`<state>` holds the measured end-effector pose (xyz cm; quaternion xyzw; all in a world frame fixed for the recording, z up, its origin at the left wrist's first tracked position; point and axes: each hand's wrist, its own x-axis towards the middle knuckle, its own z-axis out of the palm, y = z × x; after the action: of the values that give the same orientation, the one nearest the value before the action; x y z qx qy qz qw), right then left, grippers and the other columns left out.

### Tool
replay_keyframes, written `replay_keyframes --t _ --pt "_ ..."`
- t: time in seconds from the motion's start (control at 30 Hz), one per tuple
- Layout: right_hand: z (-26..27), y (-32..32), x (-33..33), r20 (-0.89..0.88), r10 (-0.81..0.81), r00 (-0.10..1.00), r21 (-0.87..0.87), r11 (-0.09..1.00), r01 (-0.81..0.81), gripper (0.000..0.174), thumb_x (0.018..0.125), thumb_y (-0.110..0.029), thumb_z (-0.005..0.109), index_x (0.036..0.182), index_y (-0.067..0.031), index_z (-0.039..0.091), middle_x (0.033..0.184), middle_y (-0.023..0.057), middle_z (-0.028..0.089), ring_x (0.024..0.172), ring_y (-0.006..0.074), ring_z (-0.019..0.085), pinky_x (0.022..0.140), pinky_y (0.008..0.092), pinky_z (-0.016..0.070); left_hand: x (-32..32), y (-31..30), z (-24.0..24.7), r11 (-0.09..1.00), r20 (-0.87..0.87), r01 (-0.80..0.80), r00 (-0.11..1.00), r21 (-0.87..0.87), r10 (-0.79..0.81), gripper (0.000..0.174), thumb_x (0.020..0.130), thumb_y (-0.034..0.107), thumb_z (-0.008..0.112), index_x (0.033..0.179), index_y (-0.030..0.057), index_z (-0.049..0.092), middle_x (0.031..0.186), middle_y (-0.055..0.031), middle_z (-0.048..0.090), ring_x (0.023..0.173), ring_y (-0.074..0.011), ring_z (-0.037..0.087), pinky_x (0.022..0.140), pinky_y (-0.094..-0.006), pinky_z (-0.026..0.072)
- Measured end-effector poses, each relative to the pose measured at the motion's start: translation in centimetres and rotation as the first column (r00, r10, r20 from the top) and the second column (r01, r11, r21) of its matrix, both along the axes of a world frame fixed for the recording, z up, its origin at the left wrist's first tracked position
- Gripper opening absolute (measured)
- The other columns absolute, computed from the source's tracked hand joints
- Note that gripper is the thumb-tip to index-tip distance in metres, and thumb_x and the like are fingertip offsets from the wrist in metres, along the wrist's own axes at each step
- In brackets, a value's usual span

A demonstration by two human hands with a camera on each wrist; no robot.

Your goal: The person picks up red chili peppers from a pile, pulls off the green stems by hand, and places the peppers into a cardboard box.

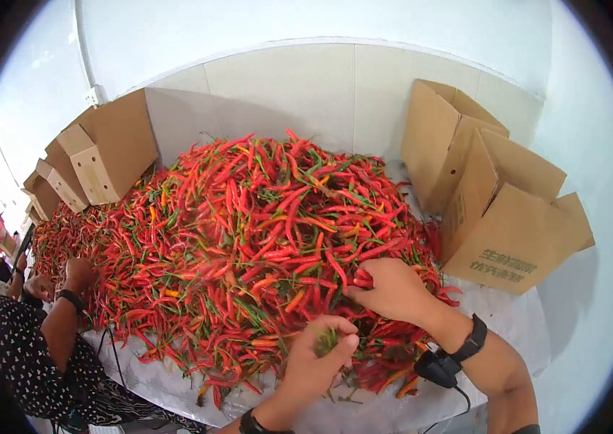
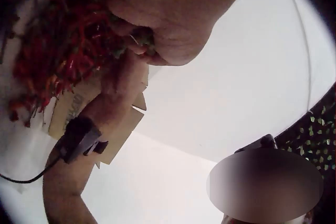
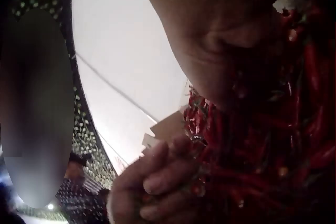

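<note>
A large heap of red chilies (image 1: 277, 217), with some orange and green among them, covers the table. At the heap's front edge the left hand (image 1: 319, 356) is curled round green stems (image 1: 327, 340); the left wrist view also shows green bits (image 2: 144, 39) at its fingers. Just to the right, the right hand (image 1: 393, 291) pinches red chilies (image 1: 363, 278) low on the heap. In the right wrist view the right hand (image 3: 220, 40) hangs over dark red chilies (image 3: 262, 145), its fingertips hard to make out, with the left hand (image 3: 160, 182) close by.
Open cardboard boxes (image 1: 516, 235) stand at the right of the heap, more boxes (image 1: 122, 145) at the back left. Another person's arm (image 1: 60, 329) reaches to the heap at the left. A black device (image 1: 437, 367) with a cable sits on the right wrist.
</note>
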<state>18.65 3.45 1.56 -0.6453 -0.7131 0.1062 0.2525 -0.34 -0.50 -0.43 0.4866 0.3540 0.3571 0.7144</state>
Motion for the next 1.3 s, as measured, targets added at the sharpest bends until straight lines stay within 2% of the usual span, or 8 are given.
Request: replay_keyframes --t 0.07,0.17,0.2,0.33,0.57,0.77,1.07,1.3 --pt "0.4 -0.7 0.7 -0.127 0.02 0.992 -0.042 0.999 -0.026 0.024 0.075 -0.022 0.072 0.075 -0.0013 0.058 0.061 0.0089 0.056 0.06 0.0159 0.058 0.059 0.0301 0.0459 -0.2 -0.1 0.1 0.999 0.019 0.017 1.0 -0.038 -0.016 0.019 0.087 0.019 0.064 0.102 0.011 0.056 0.065 0.0027 0.053 0.048 -0.0022 0.043 0.041 -0.0184 0.0333" --pt "1.3 -3.4 2.1 -0.442 -0.077 0.893 -0.221 0.975 -0.025 0.029 0.076 -0.026 0.071 0.085 -0.0005 0.061 0.069 0.0101 0.06 0.067 0.0186 0.062 0.061 0.0333 0.0472 -0.2 -0.6 0.8 0.999 0.023 0.025 0.999 -0.039 -0.024 0.019 0.087 0.02 0.064 0.101 0.0101 0.056 0.067 0.0026 0.054 0.051 -0.002 0.044 0.043 -0.0184 0.0346" --pt "1.5 -4.4 2.5 -0.562 -0.11 0.82 -0.283 0.957 -0.066 0.029 0.08 -0.024 0.071 0.094 -0.0008 0.063 0.074 0.0044 0.062 0.064 0.0097 0.06 0.061 0.0273 0.0476 -0.2 -0.7 1.0 0.999 0.021 0.022 1.0 -0.032 -0.021 0.019 0.087 0.02 0.064 0.101 0.0097 0.056 0.067 0.0025 0.054 0.052 -0.0019 0.045 0.043 -0.0185 0.0351" --pt "1.1 -7.0 2.1 -0.829 -0.195 0.525 -0.349 0.913 -0.211 0.024 0.086 -0.018 0.066 0.102 0.0003 0.062 0.088 0.002 0.064 0.07 0.0082 0.06 0.064 0.0235 0.0484 0.2 -0.6 -0.1 0.994 -0.04 0.099 0.995 0.056 -0.097 0.021 0.086 0.02 0.066 0.099 0.0076 0.056 0.071 0.0016 0.055 0.059 -0.0032 0.049 0.05 -0.019 0.0392" --pt "-0.2 -9.1 1.0 -0.937 -0.077 0.342 -0.191 0.93 -0.314 0.026 0.087 -0.009 0.062 0.111 0.0003 0.06 0.099 0.0046 0.064 0.09 0.0103 0.059 0.081 0.0258 0.0481 0.9 -0.9 -0.9 0.959 -0.13 0.122 0.987 0.255 -0.091 0.022 0.086 0.017 0.066 0.1 0.0047 0.054 0.073 0.0001 0.056 0.059 -0.0043 0.052 0.049 -0.0189 0.0408" --pt "-0.8 -9.3 0.7 -0.972 -0.073 0.224 -0.148 0.928 -0.341 0.029 0.085 -0.013 0.066 0.109 0.0018 0.06 0.096 0.004 0.063 0.085 0.007 0.056 0.074 0.023 0.0453 1.1 -1.2 -0.2 0.971 -0.211 0.148 0.971 0.186 -0.108 0.018 0.086 0.018 0.066 0.092 0.002 0.063 0.073 0.0013 0.057 0.066 -0.0045 0.05 0.058 -0.0225 0.0416" --pt "-1.5 -9.8 0.0 -0.925 -0.012 0.379 -0.115 0.962 -0.25 0.019 0.086 -0.008 0.064 0.102 -0.001 0.059 0.091 0.0041 0.064 0.079 0.0087 0.061 0.07 0.024 0.0508 1.0 -1.0 -0.6 0.77 -0.194 0.134 0.981 0.623 -0.014 0.011 0.08 0.012 0.069 0.084 0.0038 0.062 0.067 -0.0076 0.056 0.059 -0.0185 0.053 0.054 -0.0295 0.0415" --pt "-2.3 -9.5 0.5 -0.959 -0.262 0.107 -0.281 0.84 -0.464 0.023 0.09 -0.024 0.061 0.099 -0.0033 0.059 0.082 0.0018 0.06 0.069 0.008 0.057 0.062 0.0229 0.0491 0.6 -0.3 -0.6 0.74 -0.21 0.218 0.972 0.636 -0.106 0.011 0.081 0.013 0.067 0.085 0.0048 0.061 0.067 -0.0079 0.055 0.061 -0.0233 0.054 0.057 -0.0325 0.0422"
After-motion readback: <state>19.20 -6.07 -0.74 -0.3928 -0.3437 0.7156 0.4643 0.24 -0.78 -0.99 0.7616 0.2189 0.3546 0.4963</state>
